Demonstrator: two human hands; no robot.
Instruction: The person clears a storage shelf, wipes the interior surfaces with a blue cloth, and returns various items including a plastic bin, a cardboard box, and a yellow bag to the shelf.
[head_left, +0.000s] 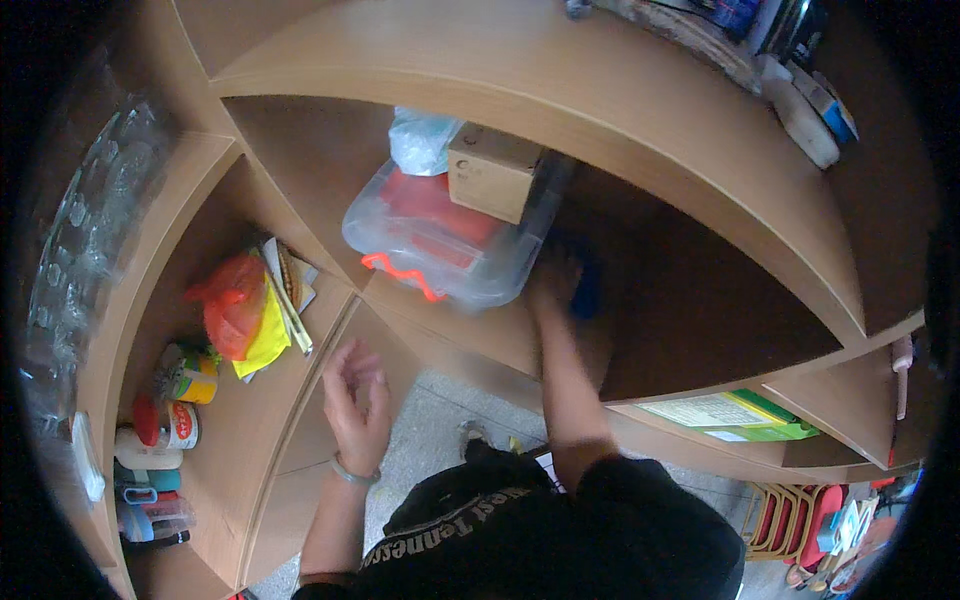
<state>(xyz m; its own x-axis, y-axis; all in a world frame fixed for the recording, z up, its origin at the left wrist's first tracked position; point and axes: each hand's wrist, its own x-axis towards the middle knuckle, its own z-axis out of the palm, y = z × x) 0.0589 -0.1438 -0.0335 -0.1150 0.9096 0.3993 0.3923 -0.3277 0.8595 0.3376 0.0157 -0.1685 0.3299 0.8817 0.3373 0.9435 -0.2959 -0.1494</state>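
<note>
Deep in the shaded shelf compartment, my right hand (551, 277) is beside a dark blue item (586, 289). Shadow hides its fingers, so I cannot tell whether they grip it. Just left of that hand sits a clear plastic storage box (450, 266) with an orange-red handle (405, 276) and red contents. On its lid rest a small cardboard box (491, 176) and a pale blue plastic bag (424, 142). My left hand (356, 405) hovers in front of the shelf edge, fingers loosely curled and apart, holding nothing. A band circles its wrist.
The wooden shelf unit's upper board (525, 97) curves above my right arm. To the left, a compartment holds a red plastic bag (234, 307), a yellow packet (262, 337), jars and bottles. Green boxes (750, 424) lie lower right, near stacked chairs (784, 521).
</note>
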